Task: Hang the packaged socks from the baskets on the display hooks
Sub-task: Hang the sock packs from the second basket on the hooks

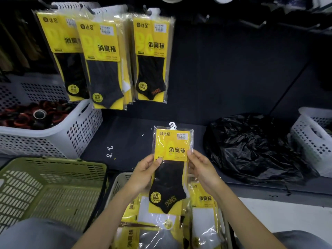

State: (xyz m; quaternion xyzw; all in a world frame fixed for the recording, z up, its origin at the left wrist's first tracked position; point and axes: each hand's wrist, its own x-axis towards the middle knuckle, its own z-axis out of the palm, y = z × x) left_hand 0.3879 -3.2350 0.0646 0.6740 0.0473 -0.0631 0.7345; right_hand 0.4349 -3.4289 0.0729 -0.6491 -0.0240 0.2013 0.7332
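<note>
I hold one yellow pack of black socks [171,159] upright in front of me, its white hanger tab at the top. My left hand [146,168] grips its left edge and my right hand [201,168] grips its right edge. Below my hands a pale basket [119,182] holds several more yellow packs, some with white socks [203,212]. On the dark display wall above, three groups of the same yellow packs hang from hooks: left [62,51], middle [102,60], right [151,56]. Bare hooks [258,24] stick out at the upper right.
An olive green basket [53,186] sits at the lower left. A white perforated basket [53,130] with dark round items stands on the shelf at left. A crumpled black plastic bag [251,146] and another white basket [312,133] are at right. Small white hanger bits [109,151] lie on the shelf.
</note>
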